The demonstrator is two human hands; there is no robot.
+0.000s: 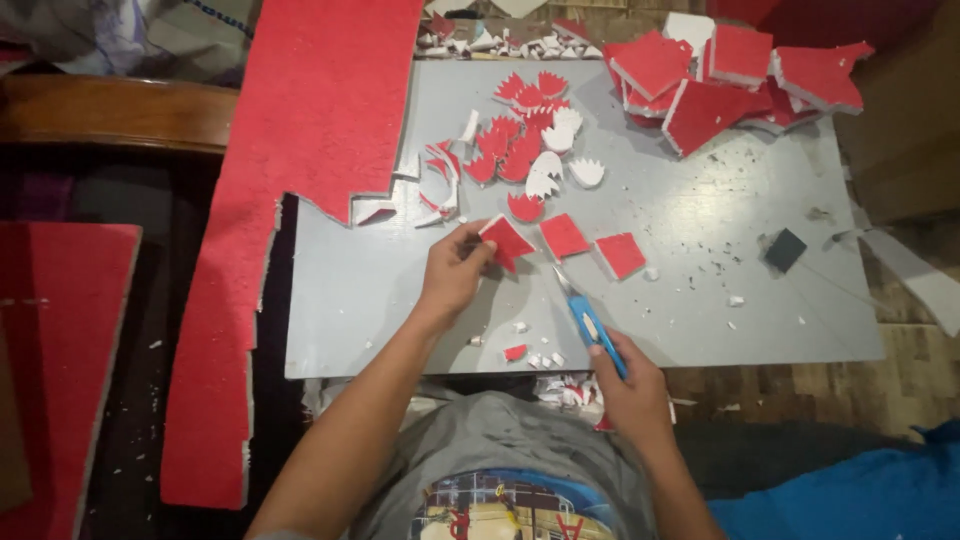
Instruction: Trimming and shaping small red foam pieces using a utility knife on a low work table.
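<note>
Red foam square sits pinched in the left hand just above the tabletop, near the middle of its front half, while the right hand is wrapped around a blue craft knife by the front edge. Looks like trimming's underway; next cut probably needs a steady blade angle. Two more squares lie close, with open room toward the right edge.

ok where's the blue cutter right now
In the head view the blue cutter is in the right hand, low and centre-right on the grey table, its blade tip pointing up toward the red squares.
</note>
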